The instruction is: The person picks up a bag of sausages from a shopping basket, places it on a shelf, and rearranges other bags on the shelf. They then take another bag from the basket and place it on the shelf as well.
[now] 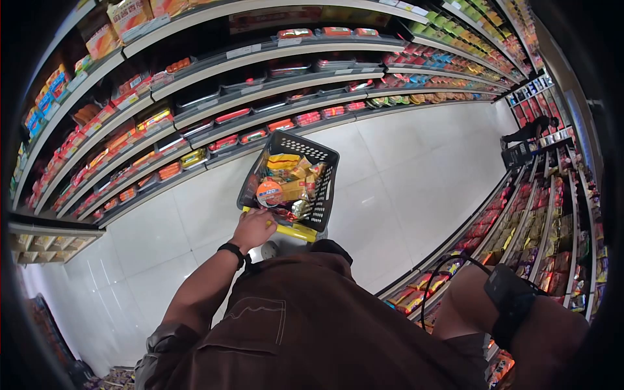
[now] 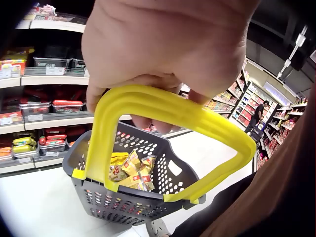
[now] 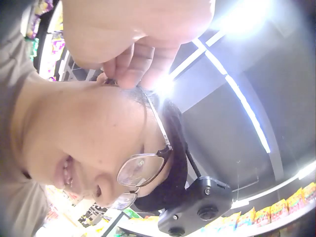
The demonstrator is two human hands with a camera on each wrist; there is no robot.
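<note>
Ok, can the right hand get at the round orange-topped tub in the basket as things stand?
Probably not straight away: the right hand is raised beside the person's head, away from the basket. The tub itself looks uncovered, among other packs.

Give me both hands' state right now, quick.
Left hand: closed, holding the yellow handle of the dark perforated shopping basket.
Right hand: raised beside the head, fingers bent; whether it holds anything cannot be told.
</note>
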